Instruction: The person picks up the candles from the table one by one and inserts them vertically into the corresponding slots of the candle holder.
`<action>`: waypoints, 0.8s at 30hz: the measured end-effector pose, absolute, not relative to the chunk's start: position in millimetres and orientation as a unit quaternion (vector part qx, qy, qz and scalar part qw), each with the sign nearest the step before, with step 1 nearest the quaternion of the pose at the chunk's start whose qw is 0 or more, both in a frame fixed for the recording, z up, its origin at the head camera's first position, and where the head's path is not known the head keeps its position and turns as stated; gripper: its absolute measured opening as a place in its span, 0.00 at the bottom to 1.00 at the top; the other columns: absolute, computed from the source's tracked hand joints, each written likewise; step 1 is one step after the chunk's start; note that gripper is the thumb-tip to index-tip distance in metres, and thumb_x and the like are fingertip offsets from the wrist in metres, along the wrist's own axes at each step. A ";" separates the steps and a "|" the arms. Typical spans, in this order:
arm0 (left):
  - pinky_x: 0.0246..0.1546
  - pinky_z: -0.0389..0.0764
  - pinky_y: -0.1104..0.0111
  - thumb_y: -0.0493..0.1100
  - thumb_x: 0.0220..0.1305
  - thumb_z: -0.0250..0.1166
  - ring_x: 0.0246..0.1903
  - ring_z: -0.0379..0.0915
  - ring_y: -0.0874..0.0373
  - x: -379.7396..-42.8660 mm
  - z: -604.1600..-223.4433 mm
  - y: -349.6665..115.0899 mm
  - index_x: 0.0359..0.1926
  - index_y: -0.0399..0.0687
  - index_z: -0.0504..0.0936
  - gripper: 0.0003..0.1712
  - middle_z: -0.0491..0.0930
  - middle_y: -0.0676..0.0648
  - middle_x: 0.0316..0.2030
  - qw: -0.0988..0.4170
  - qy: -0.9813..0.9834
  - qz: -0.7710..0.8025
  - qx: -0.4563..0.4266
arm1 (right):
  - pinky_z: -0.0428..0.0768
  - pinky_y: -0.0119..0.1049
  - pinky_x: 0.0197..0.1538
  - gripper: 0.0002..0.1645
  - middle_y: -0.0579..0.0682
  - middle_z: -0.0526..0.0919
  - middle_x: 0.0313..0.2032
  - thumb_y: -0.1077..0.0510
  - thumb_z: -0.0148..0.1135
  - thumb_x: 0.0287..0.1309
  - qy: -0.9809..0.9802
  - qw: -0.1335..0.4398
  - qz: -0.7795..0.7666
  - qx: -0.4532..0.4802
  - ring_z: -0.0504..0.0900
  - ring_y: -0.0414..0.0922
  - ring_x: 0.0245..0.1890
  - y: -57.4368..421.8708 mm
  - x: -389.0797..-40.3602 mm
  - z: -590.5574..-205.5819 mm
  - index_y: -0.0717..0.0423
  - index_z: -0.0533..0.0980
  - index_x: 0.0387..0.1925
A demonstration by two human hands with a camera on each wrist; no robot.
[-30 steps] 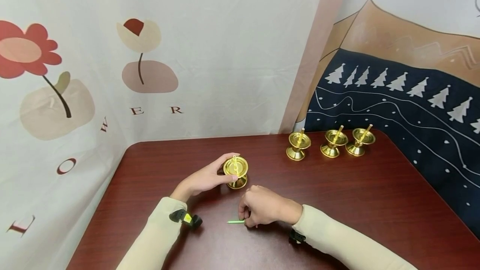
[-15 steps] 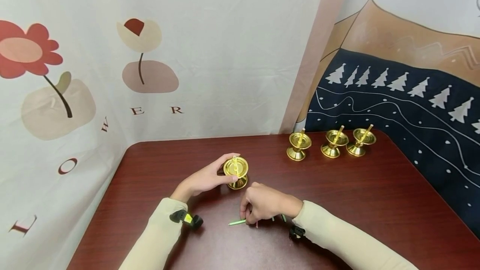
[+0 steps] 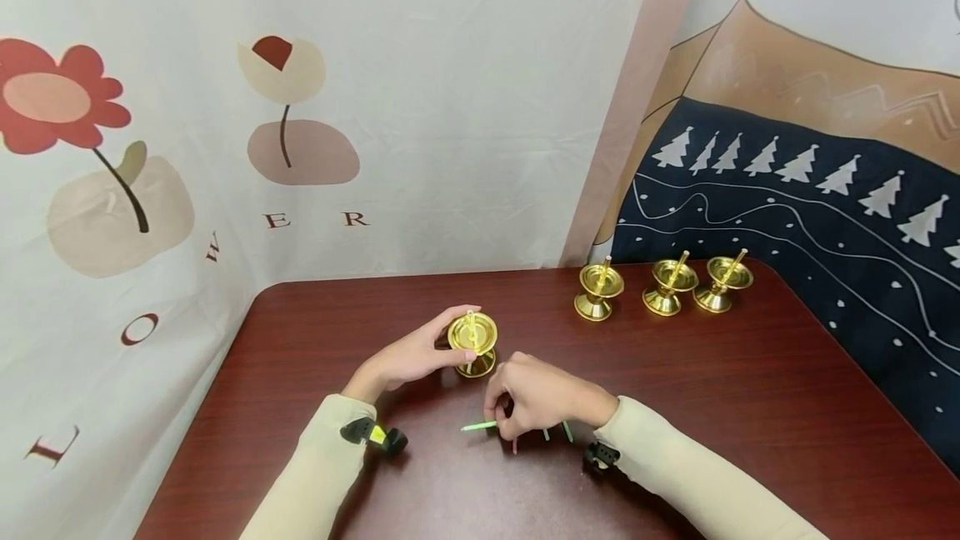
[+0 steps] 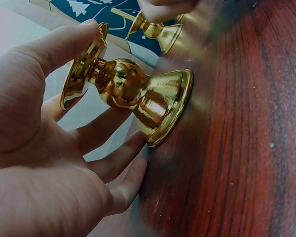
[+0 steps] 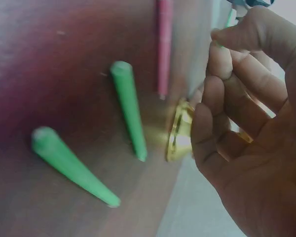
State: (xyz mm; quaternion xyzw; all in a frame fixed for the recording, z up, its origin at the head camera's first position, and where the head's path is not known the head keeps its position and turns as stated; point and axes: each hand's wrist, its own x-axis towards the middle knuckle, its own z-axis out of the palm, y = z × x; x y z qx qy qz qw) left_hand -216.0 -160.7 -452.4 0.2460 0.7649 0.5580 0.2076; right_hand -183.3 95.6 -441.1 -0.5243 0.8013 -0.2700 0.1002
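A brass candle holder [image 3: 472, 333], with a wide dish and a flared foot, stands on the table; a pale yellowish stick rises from its dish. My left hand [image 3: 412, 354] grips its dish rim between thumb and fingers, and the left wrist view shows the candle holder's stem [image 4: 121, 84] beside the spread lower fingers. In front and to the right, my right hand [image 3: 542, 394] pinches a thin green candle [image 3: 477, 426] between thumb and index finger, its tip pointing left. Beneath this hand lie two green candles [image 5: 129, 111] and a pink candle [image 5: 164, 49].
Three more brass candle holders [image 3: 598, 290], each with an upright stick, stand at the back right of the brown table [image 3: 375, 298]. Printed cloth curtains [image 3: 465, 107] hang behind the table. Each wrist wears a small black camera [image 3: 373, 436].
My right hand has lifted slightly away from the front edge, carrying the green candle, and more of the candles beneath it show. My left hand stays on the candle holder.
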 end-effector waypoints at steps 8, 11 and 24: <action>0.67 0.73 0.55 0.42 0.79 0.70 0.63 0.76 0.48 -217.3 -455.6 -161.3 0.86 0.44 0.57 0.45 0.79 0.40 0.65 0.210 0.766 0.556 0.244 | 0.75 0.24 0.34 0.11 0.35 0.81 0.27 0.66 0.74 0.45 0.816 0.018 -0.327 -0.476 0.75 0.29 0.30 94.9 -191.4 -430.2 0.46 0.85 0.29; 0.66 0.74 0.56 0.41 0.80 0.69 0.63 0.75 0.48 -217.7 -456.5 -160.8 0.87 0.45 0.57 0.44 0.78 0.39 0.66 0.213 0.766 0.556 0.242 | 0.78 0.25 0.33 0.11 0.36 0.82 0.28 0.66 0.74 0.45 0.813 -0.004 -0.361 -0.457 0.78 0.30 0.29 93.2 -193.5 -427.4 0.47 0.84 0.29; 0.71 0.69 0.52 0.42 0.78 0.71 0.69 0.71 0.47 -216.3 -456.7 -160.8 0.86 0.49 0.60 0.43 0.73 0.40 0.72 0.213 0.761 0.568 0.228 | 0.90 0.53 0.39 0.05 0.41 0.86 0.28 0.66 0.71 0.50 0.792 -0.030 -0.481 -0.375 0.85 0.39 0.31 84.5 -211.4 -421.5 0.55 0.84 0.30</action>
